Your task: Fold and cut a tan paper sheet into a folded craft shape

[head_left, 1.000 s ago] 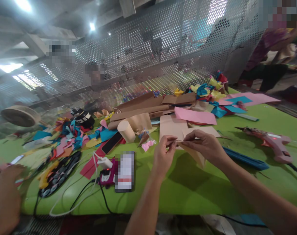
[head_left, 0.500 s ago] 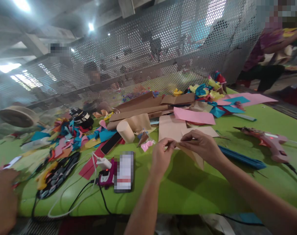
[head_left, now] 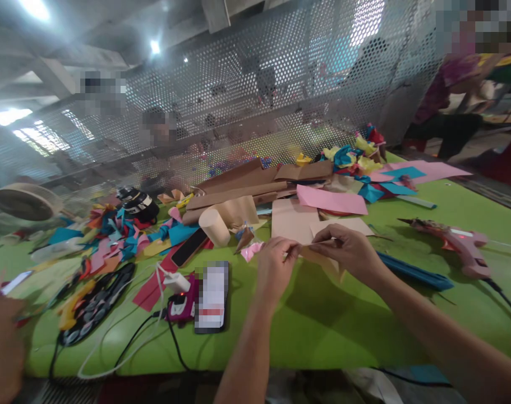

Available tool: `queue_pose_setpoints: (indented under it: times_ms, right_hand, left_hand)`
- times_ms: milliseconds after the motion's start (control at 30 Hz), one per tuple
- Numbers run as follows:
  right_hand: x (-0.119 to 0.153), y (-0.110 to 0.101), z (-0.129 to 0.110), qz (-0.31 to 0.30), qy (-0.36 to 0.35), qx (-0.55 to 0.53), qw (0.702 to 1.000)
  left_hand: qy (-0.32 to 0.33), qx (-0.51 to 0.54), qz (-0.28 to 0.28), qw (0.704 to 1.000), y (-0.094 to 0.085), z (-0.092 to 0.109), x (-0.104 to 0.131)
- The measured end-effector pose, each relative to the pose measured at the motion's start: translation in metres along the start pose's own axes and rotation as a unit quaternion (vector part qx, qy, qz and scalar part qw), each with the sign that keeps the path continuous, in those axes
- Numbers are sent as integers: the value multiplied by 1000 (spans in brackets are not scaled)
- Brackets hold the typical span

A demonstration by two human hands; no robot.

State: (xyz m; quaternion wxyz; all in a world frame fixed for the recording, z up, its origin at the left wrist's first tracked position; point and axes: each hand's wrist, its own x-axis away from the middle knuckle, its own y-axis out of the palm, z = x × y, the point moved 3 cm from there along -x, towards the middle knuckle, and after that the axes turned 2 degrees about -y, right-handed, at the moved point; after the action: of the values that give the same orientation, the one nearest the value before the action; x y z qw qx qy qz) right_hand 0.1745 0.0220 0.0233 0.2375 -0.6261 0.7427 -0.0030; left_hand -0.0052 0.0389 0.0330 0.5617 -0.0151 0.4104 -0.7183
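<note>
Between my two hands is a sheet of tan paper, held by its upper edge above the green table. My left hand pinches its left end. Fingers of my right hand are closed on the same edge, farther right. The sheet's lower part slants down beneath my right hand, and its edge is partly hidden by my fingers. Just behind my hands lie flat pieces of beige paper. A crumpled pink scrap lies left of my left hand.
A pink glue gun and a blue folded strip lie at right. On the left are a phone, a purple power adapter with cables, and a paper roll. Another person's hand shows at far left.
My hands keep their pinch on the tan paper; its hanging part looks turned slightly toward my left. The whole view has shifted slightly.
</note>
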Motion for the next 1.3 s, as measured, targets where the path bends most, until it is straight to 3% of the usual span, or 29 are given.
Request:
queue_pose_setpoints:
  times_ms: [400, 867, 1000, 1100, 1300]
  right_hand:
    - [-4, -7, -2, -7, 100, -77, 992]
    - [-2, -10, -4, 0, 59, -47, 997]
    - [-3, -6, 2, -28, 25, -11, 999]
    - [-4, -6, 4, -36, 30, -13, 999]
    - [-4, -11, 0, -9, 78, -51, 996]
  left_hand:
    - [7, -32, 51, 998, -4, -2, 1]
    - [-15, -25, -5, 1000, -5, -6, -1]
    - [1, -43, -20, 999, -1, -3, 0]
    - [-19, 2, -21, 1000, 0, -5, 0]
    - [-107, 170, 37, 979, -12, -11, 0]
